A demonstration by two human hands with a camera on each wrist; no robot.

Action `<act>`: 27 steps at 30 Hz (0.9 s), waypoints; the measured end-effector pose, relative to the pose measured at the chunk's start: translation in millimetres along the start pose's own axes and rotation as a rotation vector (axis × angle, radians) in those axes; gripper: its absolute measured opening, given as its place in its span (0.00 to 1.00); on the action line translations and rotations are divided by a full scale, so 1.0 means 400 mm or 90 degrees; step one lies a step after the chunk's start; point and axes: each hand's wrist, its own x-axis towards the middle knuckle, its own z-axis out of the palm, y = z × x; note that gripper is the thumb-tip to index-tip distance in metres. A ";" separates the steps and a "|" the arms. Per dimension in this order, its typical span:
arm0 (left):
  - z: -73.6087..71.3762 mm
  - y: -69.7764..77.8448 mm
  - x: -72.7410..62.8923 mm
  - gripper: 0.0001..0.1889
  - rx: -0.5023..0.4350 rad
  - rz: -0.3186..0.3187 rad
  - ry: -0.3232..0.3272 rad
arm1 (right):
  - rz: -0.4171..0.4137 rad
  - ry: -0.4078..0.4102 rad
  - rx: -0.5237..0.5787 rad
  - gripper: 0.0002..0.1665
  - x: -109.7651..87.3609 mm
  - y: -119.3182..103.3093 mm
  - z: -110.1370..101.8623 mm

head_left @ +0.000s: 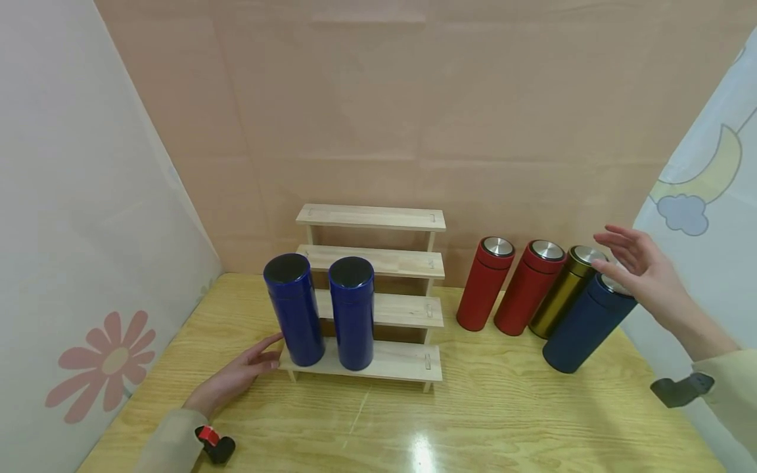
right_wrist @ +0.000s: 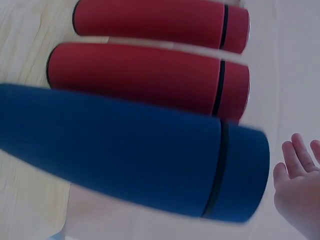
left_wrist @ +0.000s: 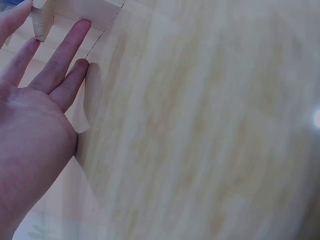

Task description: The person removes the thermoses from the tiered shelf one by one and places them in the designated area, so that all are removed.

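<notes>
My left hand [head_left: 241,373] is at the left end of a stepped wooden rack's lowest shelf [head_left: 399,360], fingers extended. In the left wrist view, the fingertips [left_wrist: 80,27] reach under the shelf beside a wooden leg [left_wrist: 43,19]. Two glossy blue cylinders [head_left: 294,318] with dark tops stand upright on that shelf. Over at the right, my right hand [head_left: 647,276] hovers by the top of a dark blue thermos [head_left: 585,322], fingers spread and holding nothing. The right wrist view shows that hand [right_wrist: 300,185] beyond the thermos's lid end [right_wrist: 245,172].
Left of the dark blue thermos stand a gold thermos [head_left: 558,299] and two red thermoses [head_left: 485,286], close together on the wooden table [head_left: 473,420]. The rack's upper shelves [head_left: 372,215] rise toward a beige back wall [head_left: 355,98]. White sheets [head_left: 89,197] flank both sides.
</notes>
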 end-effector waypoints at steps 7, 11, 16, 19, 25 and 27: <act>0.002 -0.003 -0.003 0.37 0.008 0.004 0.006 | -0.033 -0.039 0.004 0.38 0.025 -0.035 0.074; 0.002 -0.001 -0.007 0.37 0.005 0.003 0.008 | -0.050 -0.065 0.014 0.37 0.035 -0.046 0.117; 0.001 0.001 -0.010 0.36 -0.007 0.007 -0.002 | -0.050 -0.103 0.040 0.36 0.037 -0.052 0.167; 0.000 0.002 -0.011 0.36 -0.009 0.010 -0.006 | -0.055 -0.116 0.053 0.35 0.039 -0.056 0.202; 0.001 0.002 -0.009 0.36 -0.013 0.006 -0.010 | -0.071 -0.143 0.073 0.33 0.036 -0.061 0.270; 0.003 0.002 -0.006 0.36 -0.019 0.007 -0.016 | -0.071 -0.156 0.078 0.32 0.031 -0.063 0.292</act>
